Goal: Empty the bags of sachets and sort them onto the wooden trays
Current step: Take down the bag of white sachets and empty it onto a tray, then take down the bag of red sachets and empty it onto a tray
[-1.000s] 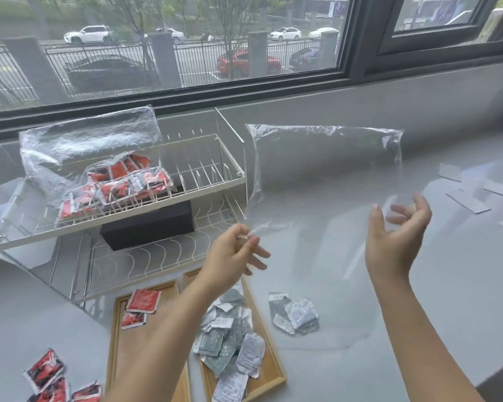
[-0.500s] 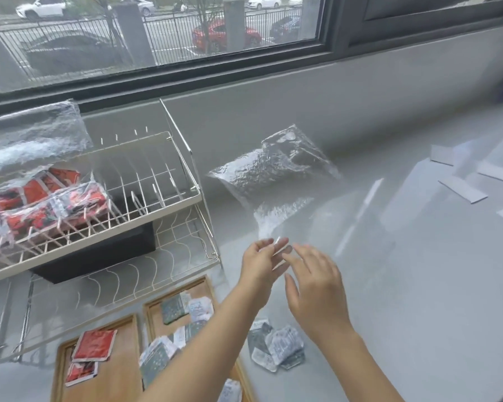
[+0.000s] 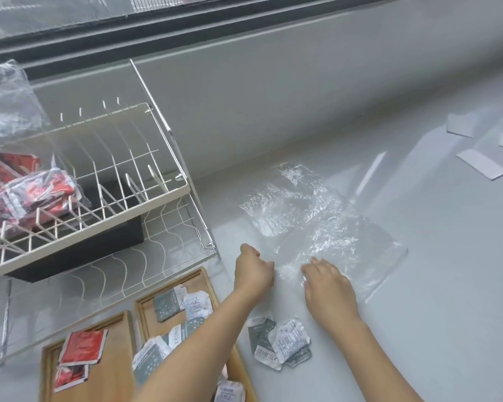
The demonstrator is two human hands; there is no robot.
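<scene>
Left hand (image 3: 254, 271) grip pinches near edge of empty clear bag (image 3: 325, 227); right hand (image 3: 328, 282) flat, released, presses bag onto worktop (image 3: 433, 300). Grey sachets (image 3: 280, 342) just behind hands, more on wooden trays (image 3: 119, 372). Full bag (image 3: 26, 195) on rack (image 3: 122, 181).

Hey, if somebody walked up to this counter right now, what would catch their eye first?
Probably the crinkled clear plastic bag lying flat mid-counter, with the left hand and right hand at its near edge. Next, the red sachets bagged on the white dish rack at left, and the grey sachets loose beside the wooden trays.
</scene>
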